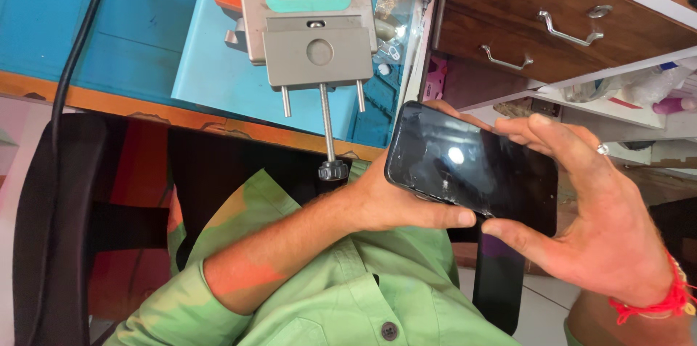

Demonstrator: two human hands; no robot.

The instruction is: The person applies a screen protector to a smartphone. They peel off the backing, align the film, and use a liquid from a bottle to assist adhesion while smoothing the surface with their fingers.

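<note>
We hold a black smartphone [472, 169] with a cracked screen near centre right: our left hand [392, 197] cradles its underside, thumb along the near edge; our right hand [595, 222] pinches its right end. Farther left, a grey metal clamp jig [308, 19] lies on the blue mat [210, 70].

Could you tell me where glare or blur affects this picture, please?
Head view: a bright round glare spot sits on the dark smartphone screen, held by both hands, left and right; the metal clamp jig is sharp; the drawers are evenly lit.

phone [472, 168] underside hidden, drawers [566, 19] cut off
</note>
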